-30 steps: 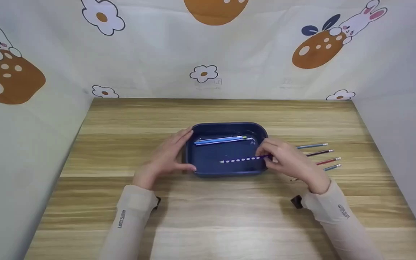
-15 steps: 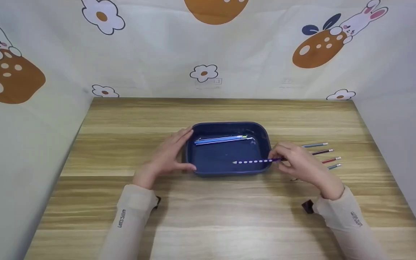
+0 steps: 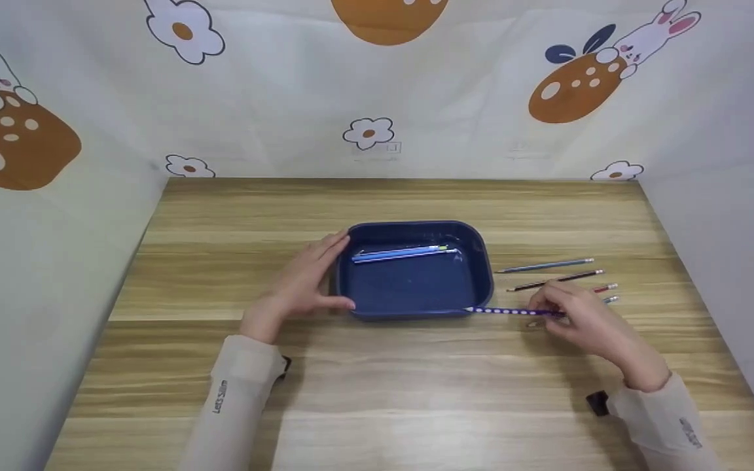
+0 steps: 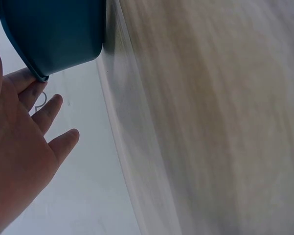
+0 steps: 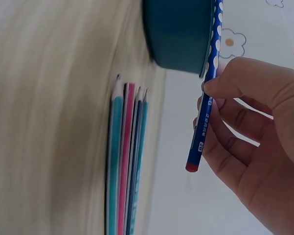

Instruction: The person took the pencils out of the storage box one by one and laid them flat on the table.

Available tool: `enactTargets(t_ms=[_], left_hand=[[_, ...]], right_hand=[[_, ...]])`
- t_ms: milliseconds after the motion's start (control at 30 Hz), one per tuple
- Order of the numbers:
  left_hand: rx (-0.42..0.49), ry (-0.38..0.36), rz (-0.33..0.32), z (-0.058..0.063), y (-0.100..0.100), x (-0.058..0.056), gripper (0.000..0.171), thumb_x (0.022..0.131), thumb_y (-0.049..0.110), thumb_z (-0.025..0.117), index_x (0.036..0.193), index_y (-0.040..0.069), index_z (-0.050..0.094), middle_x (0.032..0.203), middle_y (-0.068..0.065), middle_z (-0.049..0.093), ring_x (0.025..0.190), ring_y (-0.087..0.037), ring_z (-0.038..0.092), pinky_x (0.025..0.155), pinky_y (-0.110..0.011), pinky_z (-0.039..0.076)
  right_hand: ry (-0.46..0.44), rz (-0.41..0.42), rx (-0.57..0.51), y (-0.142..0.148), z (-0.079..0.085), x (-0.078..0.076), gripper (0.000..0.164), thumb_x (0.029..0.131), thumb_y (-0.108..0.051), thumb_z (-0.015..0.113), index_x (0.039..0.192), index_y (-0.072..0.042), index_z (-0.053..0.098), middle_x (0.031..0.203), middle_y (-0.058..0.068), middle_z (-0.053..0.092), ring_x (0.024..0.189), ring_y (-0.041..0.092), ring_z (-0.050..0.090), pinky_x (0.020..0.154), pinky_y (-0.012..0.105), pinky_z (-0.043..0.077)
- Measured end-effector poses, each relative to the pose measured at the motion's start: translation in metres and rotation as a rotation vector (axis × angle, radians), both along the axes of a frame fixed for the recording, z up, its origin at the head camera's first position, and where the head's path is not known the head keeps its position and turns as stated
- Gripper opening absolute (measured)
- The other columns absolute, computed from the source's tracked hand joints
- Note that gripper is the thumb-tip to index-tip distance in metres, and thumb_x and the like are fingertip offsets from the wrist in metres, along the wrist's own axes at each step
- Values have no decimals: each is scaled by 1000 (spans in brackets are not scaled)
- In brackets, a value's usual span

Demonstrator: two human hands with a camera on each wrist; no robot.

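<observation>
A dark blue tray (image 3: 410, 284) stands mid-table, with blue pencils (image 3: 400, 254) lying along its far side. My left hand (image 3: 302, 278) rests against its left end, fingers extended to the rim and thumb near the front corner; the left wrist view shows fingertips touching the rim. Off the tray's right front corner, my right hand (image 3: 583, 324) pinches a purple-blue pencil with white dots (image 3: 504, 311) by its rear part. That pencil's point is over or beside the front right rim; its red end (image 5: 192, 168) shows in the right wrist view.
Right of the tray lie several loose pencils: a blue one (image 3: 544, 265), a dark one (image 3: 526, 286), a red one (image 3: 606, 288) and a teal one (image 5: 114, 156), the last two partly hidden by my right hand in the head view. A patterned cloth (image 3: 285, 98) walls the back.
My right hand has drawn the dotted pencil from above the tray to the right and toward me, uncovering more of the loose pencils. The left hand and tray have stayed put.
</observation>
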State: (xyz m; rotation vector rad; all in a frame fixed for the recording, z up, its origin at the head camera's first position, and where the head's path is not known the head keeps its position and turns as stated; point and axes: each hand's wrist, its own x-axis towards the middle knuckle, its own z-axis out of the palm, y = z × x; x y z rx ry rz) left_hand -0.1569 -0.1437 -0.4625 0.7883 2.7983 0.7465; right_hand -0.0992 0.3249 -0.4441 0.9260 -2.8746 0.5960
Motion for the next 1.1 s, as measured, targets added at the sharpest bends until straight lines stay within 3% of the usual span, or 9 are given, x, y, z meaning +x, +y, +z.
enactTargets(t_ms=[500,933,1100], left_hand=[[-8,-8,4,-1,-1,0,117,72,59,81,160,14,20,169,-3,15,156,-28,16,130,-49,14],[17,-8,0,-4,-2,0,117,72,58,82,160,13,20,169,-2,15,156,-28,16,130,-49,13],[10,-13,4,-4,-2,-1,117,72,59,81,160,14,20,169,-1,14,156,-26,15,130,-48,14]], right_hand=[[-33,-83,-69,48,-22,22,39,65,16,74,89,-16,70,86,-9,67,78,-1,58,65,21,56],[-200,-88,-28,69,-31,21,33,70,14,71,87,-14,70,89,-3,69,80,-5,57,66,21,56],[-177,-111,7,75,-29,17,34,71,16,72,85,-15,70,86,-6,68,79,-4,56,66,21,56]])
